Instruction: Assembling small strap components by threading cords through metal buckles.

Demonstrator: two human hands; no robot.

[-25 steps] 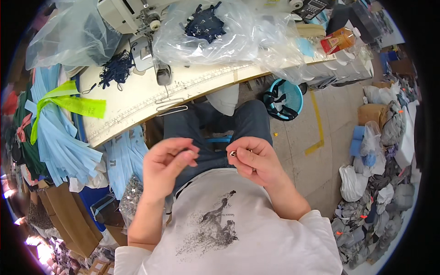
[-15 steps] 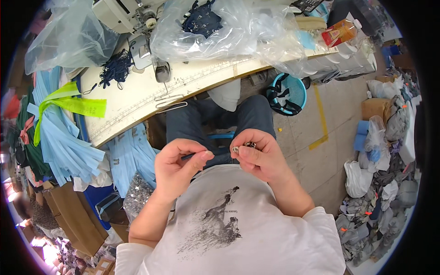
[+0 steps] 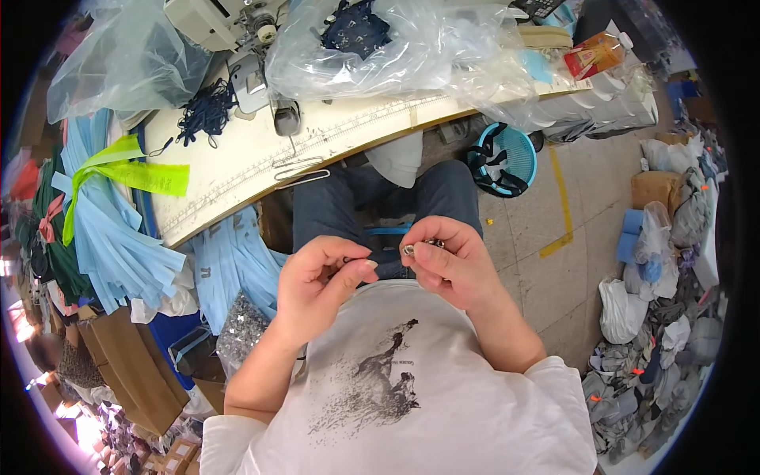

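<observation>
your left hand (image 3: 315, 286) is now closer to your right hand (image 3: 453, 269), pinching a tiny dark piece (image 3: 347, 260); the right's curled fingers hold small metal pieces (image 3: 408, 249), likely light, hard, slippery: grip their rims.

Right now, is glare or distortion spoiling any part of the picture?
Head view: glare whitens the lower left; clear bags catch highlights; fisheye bows the edge of the table; the right hand looks fairly sharp, its metal pieces too small to make out.
</observation>
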